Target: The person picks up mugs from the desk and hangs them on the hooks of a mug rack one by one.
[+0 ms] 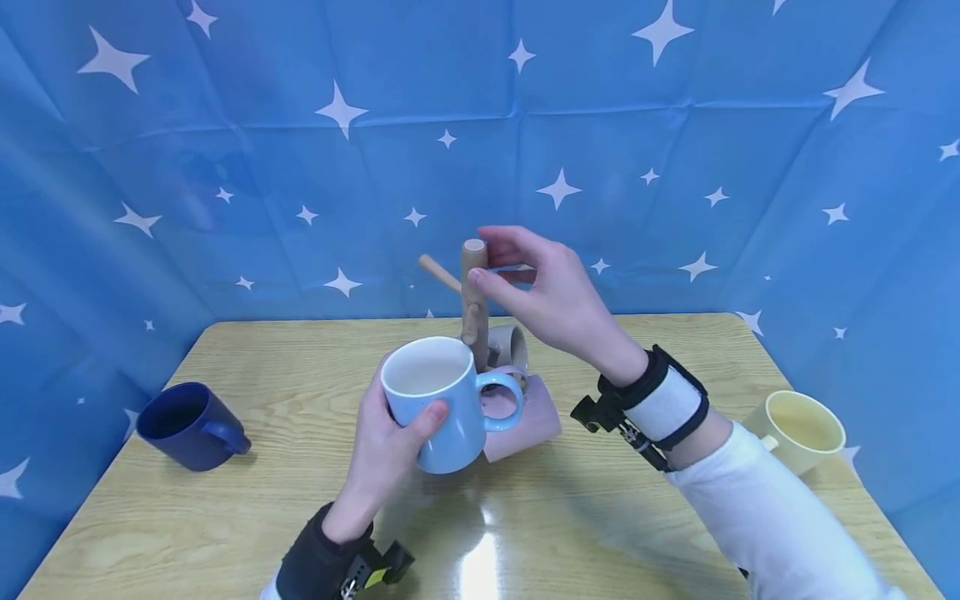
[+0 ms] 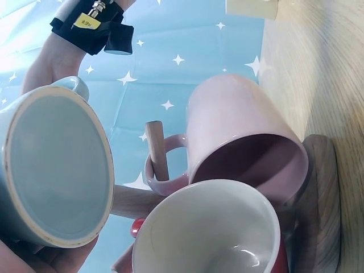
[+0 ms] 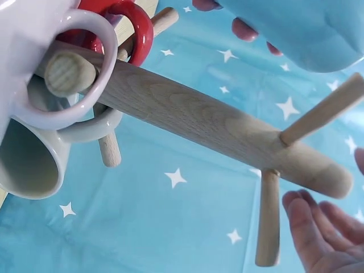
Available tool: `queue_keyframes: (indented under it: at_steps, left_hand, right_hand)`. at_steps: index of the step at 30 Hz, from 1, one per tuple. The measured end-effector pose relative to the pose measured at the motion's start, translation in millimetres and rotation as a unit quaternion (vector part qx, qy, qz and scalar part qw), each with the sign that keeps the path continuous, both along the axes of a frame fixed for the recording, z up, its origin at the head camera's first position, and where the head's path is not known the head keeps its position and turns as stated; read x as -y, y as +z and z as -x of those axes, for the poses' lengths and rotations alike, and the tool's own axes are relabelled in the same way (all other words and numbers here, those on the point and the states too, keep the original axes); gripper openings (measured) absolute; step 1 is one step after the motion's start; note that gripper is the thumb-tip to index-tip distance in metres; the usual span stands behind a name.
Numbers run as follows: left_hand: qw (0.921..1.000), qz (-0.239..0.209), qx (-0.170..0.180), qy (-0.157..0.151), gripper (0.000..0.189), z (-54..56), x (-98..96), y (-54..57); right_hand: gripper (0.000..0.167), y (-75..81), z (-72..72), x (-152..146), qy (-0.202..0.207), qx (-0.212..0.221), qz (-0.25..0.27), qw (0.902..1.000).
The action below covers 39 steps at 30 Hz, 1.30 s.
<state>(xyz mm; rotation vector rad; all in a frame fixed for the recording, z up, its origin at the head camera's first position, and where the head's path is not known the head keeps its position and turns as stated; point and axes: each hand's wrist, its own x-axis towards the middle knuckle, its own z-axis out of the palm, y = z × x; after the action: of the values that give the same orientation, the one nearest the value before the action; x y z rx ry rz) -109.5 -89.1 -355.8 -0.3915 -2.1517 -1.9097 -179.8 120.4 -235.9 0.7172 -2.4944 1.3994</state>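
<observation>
A pale wood table (image 1: 300, 417) with rounded far corners fills the lower part of the head view. Light glares on its top toward the middle of the near edge. Behind the far edge and along both sides hangs a blue curtain (image 1: 450, 67) with white stars and fold creases.

The left hand (image 1: 386, 437) grips a light blue mug (image 1: 461, 412) by its body, thumb in front, and holds it above the middle of the table, mouth up and handle toward the right edge. Behind it stands a wooden mug stand (image 3: 193, 122). The right hand (image 1: 558, 287) is beside the top of its post, thumb and fingers parted and loosely bent; I cannot tell whether they touch the wood.

Lower on the stand, a pink mug (image 1: 532, 425), a grey mug (image 1: 512, 346) and a red mug (image 3: 147, 40) hang by their handles. A dark blue mug (image 1: 191, 429) sits near the left edge, a yellow mug (image 1: 802, 433) near the right edge.
</observation>
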Motion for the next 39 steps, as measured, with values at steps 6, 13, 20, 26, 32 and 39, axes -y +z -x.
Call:
queue_keyframes:
  at_steps: [6,13,20,26,32,39]
  left_hand:
    - [1.0,-0.005,-0.002,0.005,0.068,0.3,1.3,0.3]
    - [0.9999,-0.007,-0.004,0.011,0.066,1.2,2.9,1.3]
    - [0.9999,-0.003,-0.002,0.011,0.065,2.1,4.9,1.5]
    - [1.0,0.001,0.0,0.005,0.066,2.9,8.8,2.8]
    - [1.0,0.002,0.006,0.001,0.065,2.2,13.5,3.1]
    - [0.9994,-0.011,0.032,0.01,0.062,0.4,18.7,7.3]
  right_hand:
    - [0.048,-0.5,5.0,4.9,0.001,-0.006,0.0,1.0]
    - [0.042,-6.7,9.2,8.9,-0.003,-0.015,0.015,0.9998]
    - [0.03,-11.1,10.3,10.4,-0.005,-0.041,0.01,0.9991]
    - [0.021,-12.7,11.3,10.9,0.003,-0.072,0.001,0.9974]
    - [0.019,-13.8,12.1,12.4,0.007,-0.079,0.005,0.9968]
    - [0.018,-13.3,12.1,12.6,0.005,-0.079,0.001,0.9969]
